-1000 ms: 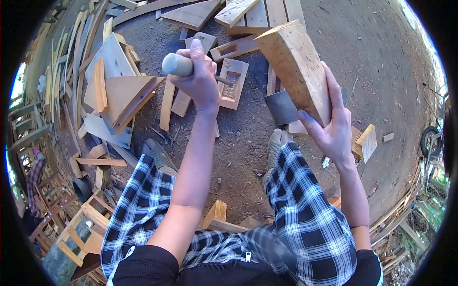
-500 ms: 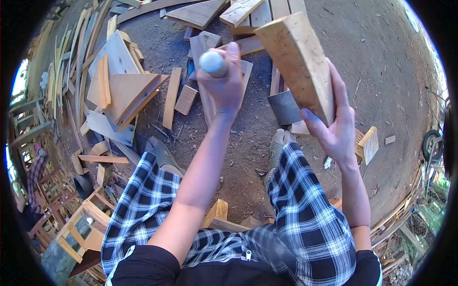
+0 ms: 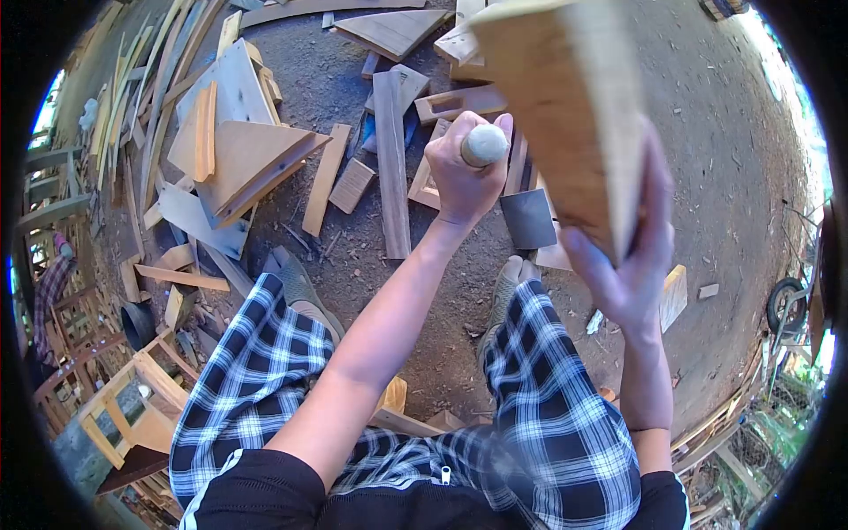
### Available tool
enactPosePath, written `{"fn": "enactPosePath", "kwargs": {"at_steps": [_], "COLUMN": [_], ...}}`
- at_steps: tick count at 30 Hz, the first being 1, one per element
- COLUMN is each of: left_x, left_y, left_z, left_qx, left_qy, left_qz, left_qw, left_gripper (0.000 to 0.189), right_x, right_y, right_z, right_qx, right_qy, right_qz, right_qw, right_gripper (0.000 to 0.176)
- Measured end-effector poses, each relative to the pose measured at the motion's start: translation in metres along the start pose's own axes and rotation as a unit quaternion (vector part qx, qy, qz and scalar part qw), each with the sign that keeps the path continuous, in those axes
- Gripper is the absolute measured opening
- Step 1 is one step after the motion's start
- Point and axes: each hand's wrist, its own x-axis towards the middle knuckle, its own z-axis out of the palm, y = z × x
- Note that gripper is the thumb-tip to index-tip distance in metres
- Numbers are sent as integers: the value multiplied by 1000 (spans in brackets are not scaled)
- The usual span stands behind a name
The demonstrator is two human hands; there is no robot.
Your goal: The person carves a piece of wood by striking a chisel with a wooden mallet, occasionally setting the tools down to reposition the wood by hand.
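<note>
My left hand (image 3: 468,168) is closed in a fist around a handle with a pale round end (image 3: 484,146); the rest of that tool is hidden below the fist. On the right, my right hand (image 3: 625,256) grips the lower end of a thick wooden block (image 3: 565,115), which is raised and slightly blurred. The block's top reaches the upper edge of the view. Under and beside my left hand lie a long grey-brown board (image 3: 391,168) and a wooden piece with a slot (image 3: 455,103). A dark square plate (image 3: 528,219) is on the ground between the two arms.
Triangular boards (image 3: 252,163) are stacked at the left, near long thin strips (image 3: 132,97). A small block (image 3: 352,185) lies ahead of my feet. Wooden frames (image 3: 132,406) stand at the lower left, and a person in a plaid garment (image 3: 46,296) is at the far left. A wheel (image 3: 786,303) is at the right.
My left hand has moved right with the handle, closer to the block. The block in my right hand has come up and nearer the camera. The view has shifted slightly.
</note>
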Motion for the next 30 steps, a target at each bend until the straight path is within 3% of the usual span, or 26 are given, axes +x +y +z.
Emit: {"fn": "enactPosePath", "kwargs": {"at_steps": [2,3,4,6,8,10,12,13,17,28,30], "left_x": [0,0,-1,5,8,29,40,40,32,14,7], "left_y": [12,12,16,5,-9,4,14,12,16,14,11], "left_z": [1,-5,5,-8,-15,-39,-48,-53,-45,-28,-17], "left_qx": [-4,26,-50,4,-30,-200,-153,-156,-182,-207,-71], "left_qy": [-14,-60,17,-27,142,188,225,213,162,115,87], "left_qz": [-13,5,22,117,1,-210,-180,-166,-166,-180,-95], "left_qw": [1000,998,998,993,989,938,945,950,956,955,989], "left_gripper": [23,20,15,11,9,17,40,41,36,27,26], "right_x": [-1,-4,-6,-5,-10,-13,-17,-18,-27,-33,-29], "right_y": [-1,-1,0,7,10,15,19,18,29,29,22], "right_z": [0,0,1,4,3,2,-4,-8,-11,-12,-10], "right_qx": [14,-50,-113,-117,-51,-41,-34,-41,-34,-43,-44], "right_qy": [37,-20,-76,-108,-97,-58,-39,-56,-40,-37,-39], "right_qz": [-30,-8,13,32,86,67,79,132,143,122,100], "right_qw": [999,999,991,987,990,995,996,989,988,991,993], "right_gripper": [87,88,89,88,87,85,82,82,83,83,83]}}
